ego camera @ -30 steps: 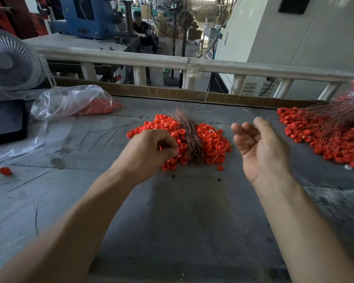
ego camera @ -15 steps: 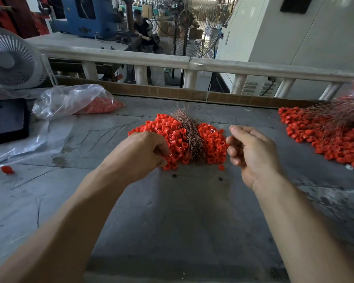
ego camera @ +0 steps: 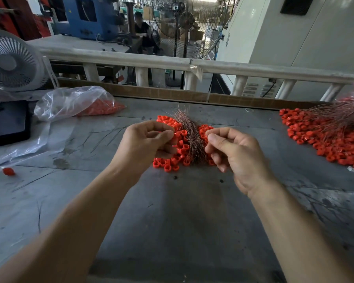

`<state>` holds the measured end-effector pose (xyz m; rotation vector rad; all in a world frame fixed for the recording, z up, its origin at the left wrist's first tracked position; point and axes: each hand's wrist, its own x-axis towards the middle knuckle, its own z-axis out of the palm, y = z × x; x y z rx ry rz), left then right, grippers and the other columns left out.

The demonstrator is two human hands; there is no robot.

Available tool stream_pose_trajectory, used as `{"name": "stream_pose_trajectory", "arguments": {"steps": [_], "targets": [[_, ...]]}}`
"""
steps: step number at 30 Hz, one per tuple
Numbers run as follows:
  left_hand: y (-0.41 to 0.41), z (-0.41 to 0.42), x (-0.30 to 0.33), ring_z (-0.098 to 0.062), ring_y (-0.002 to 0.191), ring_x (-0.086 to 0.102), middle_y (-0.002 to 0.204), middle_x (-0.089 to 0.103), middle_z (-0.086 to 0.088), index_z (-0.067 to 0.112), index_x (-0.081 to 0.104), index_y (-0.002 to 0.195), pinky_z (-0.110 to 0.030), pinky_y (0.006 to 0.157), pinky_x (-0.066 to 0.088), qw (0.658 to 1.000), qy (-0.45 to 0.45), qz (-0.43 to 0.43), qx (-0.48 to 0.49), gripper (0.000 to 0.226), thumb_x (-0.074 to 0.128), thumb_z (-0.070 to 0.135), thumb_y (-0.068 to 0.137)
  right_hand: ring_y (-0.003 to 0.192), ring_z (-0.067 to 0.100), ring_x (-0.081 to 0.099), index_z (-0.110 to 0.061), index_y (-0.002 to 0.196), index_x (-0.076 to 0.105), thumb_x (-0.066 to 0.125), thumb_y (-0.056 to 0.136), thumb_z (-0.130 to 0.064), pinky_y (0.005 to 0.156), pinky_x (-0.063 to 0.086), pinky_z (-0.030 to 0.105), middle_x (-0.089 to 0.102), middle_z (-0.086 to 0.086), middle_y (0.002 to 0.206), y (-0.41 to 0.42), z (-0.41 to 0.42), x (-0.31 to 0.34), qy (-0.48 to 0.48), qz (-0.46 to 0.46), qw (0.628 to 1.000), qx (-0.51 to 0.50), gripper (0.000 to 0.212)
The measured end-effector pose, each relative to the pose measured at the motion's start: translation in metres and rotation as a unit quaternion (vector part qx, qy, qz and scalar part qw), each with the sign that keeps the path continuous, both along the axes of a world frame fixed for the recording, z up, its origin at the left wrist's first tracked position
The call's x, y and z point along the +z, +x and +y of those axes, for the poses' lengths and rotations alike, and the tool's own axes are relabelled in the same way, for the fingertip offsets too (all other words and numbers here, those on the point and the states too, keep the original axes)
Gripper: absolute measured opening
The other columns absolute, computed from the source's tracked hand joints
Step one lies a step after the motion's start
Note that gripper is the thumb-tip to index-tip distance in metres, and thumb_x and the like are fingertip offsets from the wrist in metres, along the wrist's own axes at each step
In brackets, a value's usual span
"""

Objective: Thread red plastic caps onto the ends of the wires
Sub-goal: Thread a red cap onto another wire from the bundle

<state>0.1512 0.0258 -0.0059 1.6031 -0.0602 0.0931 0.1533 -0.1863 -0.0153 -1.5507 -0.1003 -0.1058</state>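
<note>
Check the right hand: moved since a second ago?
Yes. The right hand has swung left and closed its fingers. It was open, clear of the central cap pile; now its fingertips reach the wire bundle on that pile.

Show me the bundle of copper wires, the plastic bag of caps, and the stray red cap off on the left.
bundle of copper wires point(ego camera: 189, 137), head view, middle of the strands.
plastic bag of caps point(ego camera: 74, 102), head view, clear upper side.
stray red cap point(ego camera: 8, 171), head view, its top.

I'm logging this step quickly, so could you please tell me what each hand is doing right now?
Left hand: fingers curled, thumb meeting fingertips; what it pinches cannot be told.
Right hand: fingers curled in a pinch; nothing visible between them.
</note>
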Motion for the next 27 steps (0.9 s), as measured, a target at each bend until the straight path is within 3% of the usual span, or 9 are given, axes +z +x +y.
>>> {"name": "stream_pose_trajectory", "arguments": {"steps": [3,8,12,19,27], "targets": [[-0.003,-0.009,-0.002,-0.021,0.074,0.073,0.086,0.075,-0.013,0.0,0.071,0.102,-0.029,0.068,0.062,0.989,-0.139,0.054,-0.025,0.011,0.064,0.005,0.096,0.051,0.012,0.051,-0.013,0.094,0.072,0.068,0.096,-0.01,0.039,0.035,0.023,0.071,0.005,0.07,-0.004,0.009,0.0,-0.044,-0.05,0.998,0.022,0.006],[-0.003,-0.019,-0.005,-0.022,0.079,0.075,0.089,0.075,-0.016,-0.002,0.07,0.109,-0.025,0.067,0.061,0.969,-0.218,0.097,-0.062,0.019,0.063,0.001,0.092,0.05,0.01,0.05,-0.017,0.092,0.073,0.07,0.095,-0.011,0.044,0.037,0.015,0.069,0.002,0.065,-0.007,0.018,-0.002,-0.104,-0.098,0.99,0.013,0.008],[-0.003,-0.022,-0.006,-0.022,0.079,0.076,0.087,0.075,-0.017,0.001,0.071,0.104,-0.026,0.07,0.061,0.972,-0.209,0.082,-0.068,0.022,0.062,-0.01,0.087,0.053,0.003,0.053,-0.019,0.09,0.074,0.071,0.095,-0.013,0.047,0.038,0.012,0.068,-0.003,0.065,-0.007,0.015,-0.002,-0.123,-0.108,0.987,-0.003,0.009],[-0.002,-0.022,-0.009,-0.021,0.08,0.075,0.085,0.075,-0.014,0.004,0.072,0.103,-0.026,0.07,0.061,0.978,-0.184,0.054,-0.08,0.022,0.065,-0.007,0.085,0.06,-0.002,0.058,-0.023,0.086,0.075,0.072,0.094,-0.014,0.059,0.044,0.011,0.069,-0.011,0.067,-0.009,0.016,-0.002,-0.16,-0.131,0.978,-0.012,0.012],[-0.001,-0.022,-0.01,-0.019,0.079,0.073,0.083,0.075,-0.009,0.006,0.073,0.104,-0.028,0.073,0.061,0.983,-0.152,0.033,-0.094,0.022,0.062,-0.007,0.09,0.059,-0.001,0.057,-0.025,0.085,0.075,0.073,0.093,-0.017,0.058,0.042,0.01,0.068,-0.013,0.067,-0.009,0.016,-0.001,-0.178,-0.134,0.975,-0.021,0.011]]}}
